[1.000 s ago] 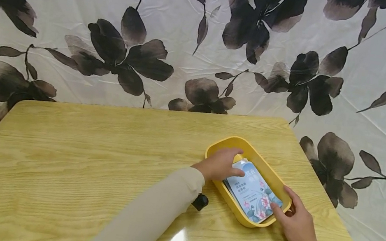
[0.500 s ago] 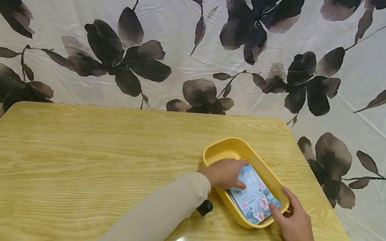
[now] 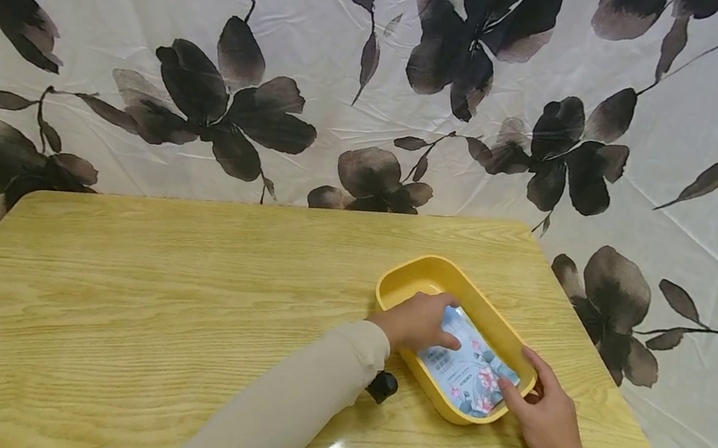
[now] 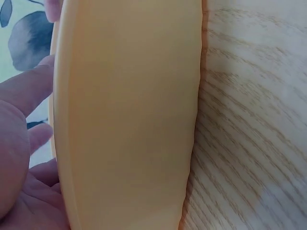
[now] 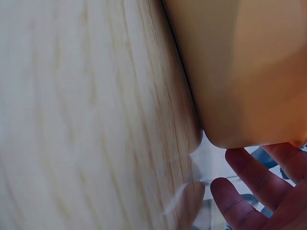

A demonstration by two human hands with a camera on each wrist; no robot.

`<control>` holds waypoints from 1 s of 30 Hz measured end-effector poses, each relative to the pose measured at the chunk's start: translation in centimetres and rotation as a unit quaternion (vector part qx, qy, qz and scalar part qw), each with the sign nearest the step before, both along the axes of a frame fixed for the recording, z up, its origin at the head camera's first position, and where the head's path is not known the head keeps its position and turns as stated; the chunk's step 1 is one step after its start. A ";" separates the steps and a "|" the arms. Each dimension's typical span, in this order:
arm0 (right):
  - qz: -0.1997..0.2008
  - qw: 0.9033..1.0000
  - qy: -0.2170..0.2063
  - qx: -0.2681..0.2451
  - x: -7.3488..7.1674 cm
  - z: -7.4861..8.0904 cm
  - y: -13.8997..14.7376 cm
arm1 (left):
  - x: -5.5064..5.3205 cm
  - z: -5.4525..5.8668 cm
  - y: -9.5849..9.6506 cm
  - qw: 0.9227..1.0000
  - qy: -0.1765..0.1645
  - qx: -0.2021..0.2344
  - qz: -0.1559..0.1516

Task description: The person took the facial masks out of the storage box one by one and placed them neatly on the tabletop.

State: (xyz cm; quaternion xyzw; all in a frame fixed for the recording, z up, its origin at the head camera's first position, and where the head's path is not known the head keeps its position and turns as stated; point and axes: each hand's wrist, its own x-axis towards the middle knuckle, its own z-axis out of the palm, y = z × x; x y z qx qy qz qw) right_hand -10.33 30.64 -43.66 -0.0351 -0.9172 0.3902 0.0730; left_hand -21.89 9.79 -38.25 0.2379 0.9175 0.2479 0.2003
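Observation:
A yellow plastic tray (image 3: 490, 323) with rounded corners sits at the right side of the wooden table. Inside it lies a flat light-blue packet (image 3: 472, 373) printed with pink flowers and small writing. My left hand (image 3: 415, 321) reaches over the tray's near side, thumb and fingers spread at the packet's upper end. The left wrist view shows the tray's outer wall (image 4: 129, 115) with fingers beyond the rim. At the tray's right end my right hand (image 3: 542, 414) grips the rim, thumb inside and fingers outside. Those fingertips (image 5: 237, 158) touch the outer wall from below in the right wrist view.
The wooden table (image 3: 145, 300) stretches far to the left. Behind it hangs a white cloth (image 3: 372, 40) with dark flowers. Black wrist camera parts (image 3: 383, 387) show by the left wrist and by the right wrist.
My left hand has lowered from above the packet onto its upper end. The packet has settled lower and flatter in the tray. My right hand keeps its hold on the rim.

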 end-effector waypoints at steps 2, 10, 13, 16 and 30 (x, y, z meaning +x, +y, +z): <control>-0.001 1.000 -0.001 0.000 0.0 -0.1 0.0 | -0.1 0.0 -0.1 1.000 -0.005 -0.002 0.007; -0.004 1.000 -0.004 -0.005 -0.2 -0.3 0.0 | -0.4 -0.2 -0.3 1.000 -0.001 0.026 -0.006; -0.004 1.000 -0.003 -0.005 -0.2 -0.2 0.1 | -0.4 -0.1 -0.3 0.999 -0.004 0.042 -0.007; -0.004 1.000 -0.005 -0.005 -0.2 0.0 0.0 | -0.6 0.0 -0.5 0.998 -0.004 0.062 -0.009; -0.015 0.999 -0.032 -0.004 -0.3 1.2 -0.5 | -0.8 1.4 -1.2 0.987 -0.096 0.122 -0.046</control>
